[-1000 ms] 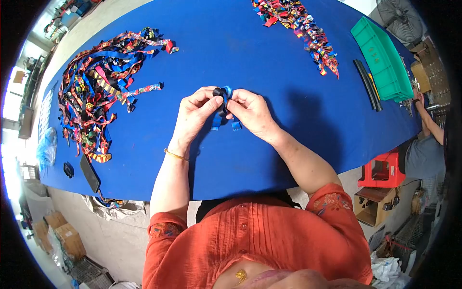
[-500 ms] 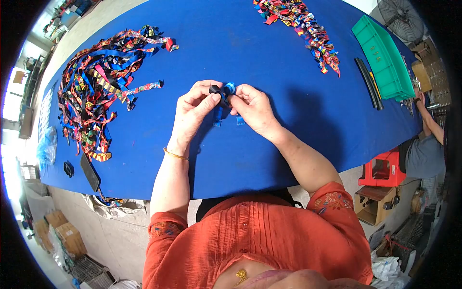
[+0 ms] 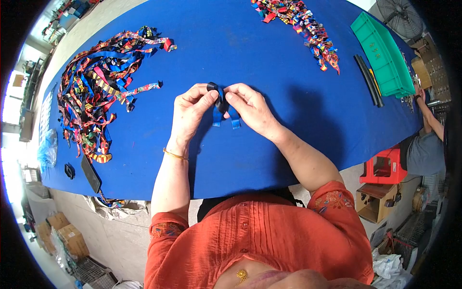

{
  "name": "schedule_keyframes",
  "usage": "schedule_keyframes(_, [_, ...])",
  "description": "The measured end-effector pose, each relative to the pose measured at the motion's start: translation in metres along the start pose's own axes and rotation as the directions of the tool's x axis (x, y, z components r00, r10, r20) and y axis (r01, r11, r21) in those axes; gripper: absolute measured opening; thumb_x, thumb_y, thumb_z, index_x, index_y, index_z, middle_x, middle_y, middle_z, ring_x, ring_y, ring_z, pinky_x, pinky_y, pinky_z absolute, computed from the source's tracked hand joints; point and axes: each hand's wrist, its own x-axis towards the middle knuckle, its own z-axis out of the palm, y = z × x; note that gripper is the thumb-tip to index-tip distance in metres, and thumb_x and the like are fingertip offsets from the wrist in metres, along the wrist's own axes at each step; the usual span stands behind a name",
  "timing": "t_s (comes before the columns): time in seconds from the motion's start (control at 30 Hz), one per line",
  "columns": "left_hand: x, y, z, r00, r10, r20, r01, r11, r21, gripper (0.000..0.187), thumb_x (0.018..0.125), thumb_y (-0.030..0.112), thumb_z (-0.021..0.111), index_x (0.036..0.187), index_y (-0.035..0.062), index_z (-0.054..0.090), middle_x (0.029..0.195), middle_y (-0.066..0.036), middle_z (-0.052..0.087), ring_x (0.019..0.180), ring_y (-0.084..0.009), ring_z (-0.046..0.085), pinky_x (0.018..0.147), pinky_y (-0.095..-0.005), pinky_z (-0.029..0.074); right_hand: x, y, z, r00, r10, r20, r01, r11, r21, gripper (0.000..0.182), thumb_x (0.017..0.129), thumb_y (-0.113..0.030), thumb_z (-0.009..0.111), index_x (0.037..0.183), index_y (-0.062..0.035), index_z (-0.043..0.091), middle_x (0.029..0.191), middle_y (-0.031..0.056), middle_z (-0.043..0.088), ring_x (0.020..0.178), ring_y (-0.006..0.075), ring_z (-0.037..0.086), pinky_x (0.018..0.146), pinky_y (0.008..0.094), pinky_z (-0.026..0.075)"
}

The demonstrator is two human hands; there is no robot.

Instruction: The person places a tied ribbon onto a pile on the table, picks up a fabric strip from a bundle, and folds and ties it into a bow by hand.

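Above the middle of the blue table, my left hand (image 3: 193, 107) pinches a looped black-and-blue ribbon strap (image 3: 222, 102) between thumb and fingers. From the other side my right hand (image 3: 250, 107) grips the same strap, its fingertips close to those of the left. A black loop sticks up between the hands, and two blue ends hang below them. To the left lies a tangled heap of patterned ribbon straps (image 3: 91, 82) in many colours. A long row of bunched, colourful ribbon pieces (image 3: 310, 31) lies at the far right.
On the blue-covered table (image 3: 216, 164) are a green crate (image 3: 382, 55), dark strips (image 3: 368, 81), a phone-like dark slab (image 3: 90, 173) and a small black item (image 3: 70, 170). A red stool (image 3: 383, 166) stands at right. Another person's arm (image 3: 429, 115) reaches in there.
The strap's blue loop has dropped out of sight between my fingers, and the two blue ends now hang closer together. My right hand has shifted slightly left.
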Motion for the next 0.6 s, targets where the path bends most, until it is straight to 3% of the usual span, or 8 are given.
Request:
schedule_keyframes(0.13, [0.0002,-0.0034,-0.0006,1.000,-0.015,-0.009,0.015,1.000,-0.018,0.010,0.093,0.008,0.073,0.100,0.0013,0.076,0.099,-0.002,0.070,0.084,-0.0090,0.061,0.080,-0.0254,0.050,0.0040,0.0072,-0.0007,0.997,-0.074,0.007,0.073,0.995,0.065,0.015,0.101,-0.014,0.061,0.107,0.0000,0.060,0.092,0.0045,0.067,0.074,0.0086,0.062,0.064,0.0263,0.052])
schedule_keyframes(0.33, [0.0002,-0.0057,-0.0009,0.999,-0.053,-0.005,0.053,0.999,0.007,0.007,0.094,0.009,0.072,0.094,0.0028,0.075,0.091,0.001,0.069,0.080,-0.0070,0.059,0.075,-0.0233,0.047,-0.0003,0.0015,-0.0053,0.998,0.045,0.037,-0.039,0.987,-0.159,0.011,0.098,-0.012,0.066,0.099,-0.0013,0.064,0.084,-0.0006,0.064,0.075,0.0048,0.058,0.066,0.0231,0.049])
schedule_keyframes(0.43, [0.0016,-0.0067,-0.0018,0.995,-0.094,-0.037,0.094,0.996,-0.009,0.009,0.098,0.012,0.068,0.095,0.0037,0.072,0.094,-0.001,0.071,0.082,-0.0075,0.061,0.078,-0.0230,0.049,0.0034,0.0066,-0.0051,0.999,-0.044,-0.018,0.043,0.996,-0.081,0.011,0.098,-0.012,0.067,0.100,-0.0011,0.064,0.084,-0.0011,0.066,0.077,0.0044,0.059,0.068,0.0220,0.048])
schedule_keyframes(0.6, [0.0038,-0.0024,0.0031,0.994,-0.112,0.001,0.110,0.969,-0.220,0.012,0.103,0.016,0.059,0.105,0.0046,0.064,0.107,-0.012,0.074,0.090,-0.0148,0.069,0.084,-0.0290,0.055,0.0075,0.0046,-0.0056,0.985,-0.110,-0.130,0.122,0.989,0.087,0.010,0.099,-0.011,0.068,0.102,-0.0014,0.065,0.091,0.0014,0.069,0.082,0.0059,0.063,0.071,0.0227,0.051])
